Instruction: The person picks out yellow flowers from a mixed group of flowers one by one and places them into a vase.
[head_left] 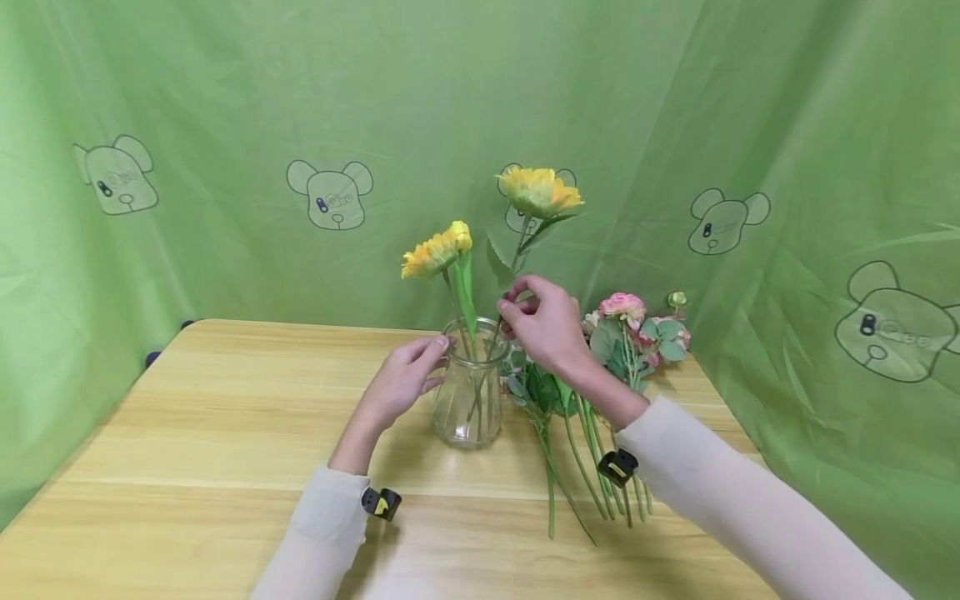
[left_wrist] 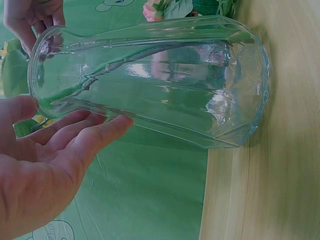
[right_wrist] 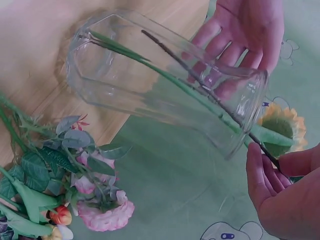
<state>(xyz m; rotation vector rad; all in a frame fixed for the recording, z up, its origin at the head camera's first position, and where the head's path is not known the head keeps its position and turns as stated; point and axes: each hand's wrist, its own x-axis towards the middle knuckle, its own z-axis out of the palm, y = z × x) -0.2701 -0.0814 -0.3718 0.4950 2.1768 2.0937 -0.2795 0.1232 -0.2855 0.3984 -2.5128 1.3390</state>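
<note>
A clear glass vase (head_left: 467,408) stands upright on the table. My left hand (head_left: 401,375) is at its left side, the thumb at the rim and the fingers fairly straight against the glass below the neck. My right hand (head_left: 546,323) pinches the stem of a yellow sunflower (head_left: 538,193) between thumb and fingers, just above the rim. The lower end of that dark stem (right_wrist: 175,59) reaches down inside the vase, short of its bottom. Another yellow sunflower (head_left: 429,255), leaning left, and a yellow tulip (head_left: 461,237) stand in the vase.
Right of the vase, a bunch of pink flowers (head_left: 622,307) and green leaves lies on the wooden table (head_left: 225,433), stems towards me. In the right wrist view orange and white blooms (right_wrist: 61,216) show there too. A green curtain (head_left: 420,100) hangs behind and at both sides.
</note>
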